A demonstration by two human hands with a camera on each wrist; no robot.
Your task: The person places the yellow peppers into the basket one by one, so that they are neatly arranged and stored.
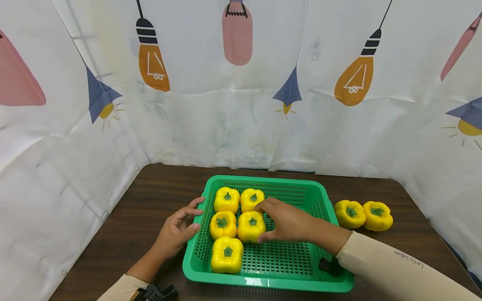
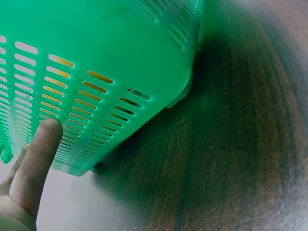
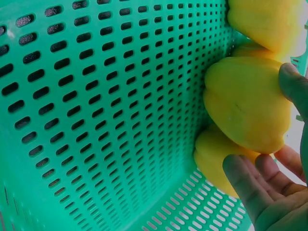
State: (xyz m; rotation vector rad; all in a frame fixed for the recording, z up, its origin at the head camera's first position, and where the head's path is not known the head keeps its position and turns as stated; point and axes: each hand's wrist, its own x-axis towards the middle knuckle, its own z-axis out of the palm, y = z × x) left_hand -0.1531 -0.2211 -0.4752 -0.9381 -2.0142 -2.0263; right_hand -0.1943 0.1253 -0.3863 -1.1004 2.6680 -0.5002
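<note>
A green perforated plastic basket holds several yellow bell peppers on its left side. My right hand reaches over the basket and holds a yellow bell pepper in the second column, thumb on its near side and fingers on its far side. In the right wrist view that bell pepper sits between thumb and fingers, with others beside it. My left hand rests against the basket's left rim with relaxed fingers. From the left wrist, a finger touches the slotted outer wall.
Two more yellow bell peppers, one nearer and one farther right, lie on the dark wooden table outside the basket's right side. A white printed curtain hangs behind and along the sides.
</note>
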